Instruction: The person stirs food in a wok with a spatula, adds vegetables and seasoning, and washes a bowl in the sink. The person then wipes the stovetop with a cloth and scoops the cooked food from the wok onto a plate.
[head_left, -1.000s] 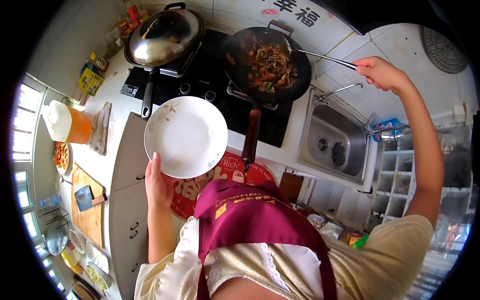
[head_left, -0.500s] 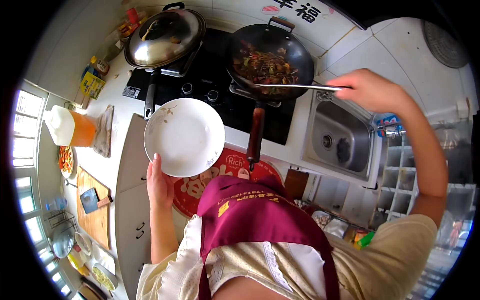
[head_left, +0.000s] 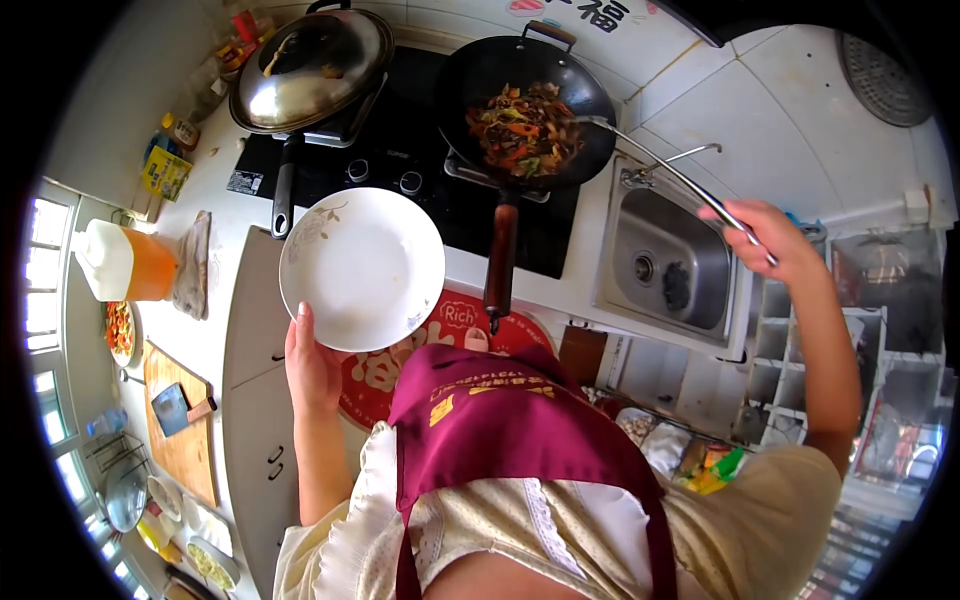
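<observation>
My left hand [head_left: 314, 365] grips the near-left rim of a white plate [head_left: 362, 270] with a faint flower pattern; nothing lies on the plate. It is held in front of the stove's edge. My right hand [head_left: 768, 240] is closed round the handle of a long metal spatula [head_left: 668, 168], out over the sink. The spatula's head reaches into the right side of a black wok [head_left: 590, 95] on the right burner. Stir-fried food [head_left: 525, 130], with dark strips and orange and green pieces, sits in the wok. The wok's wooden handle [head_left: 502, 255] points towards me.
A lidded pan [head_left: 318, 85] stands on the left burner, its black handle [head_left: 286, 190] jutting forward. The sink [head_left: 668, 265] lies right of the stove. On the left counter are an orange-filled jug [head_left: 130, 262] and a cleaver [head_left: 180, 408] on a cutting board [head_left: 185, 450].
My right hand has moved right and down, turning the spatula from level to slanted. The food is now gathered more towards the wok's middle. The plate stays in my left hand.
</observation>
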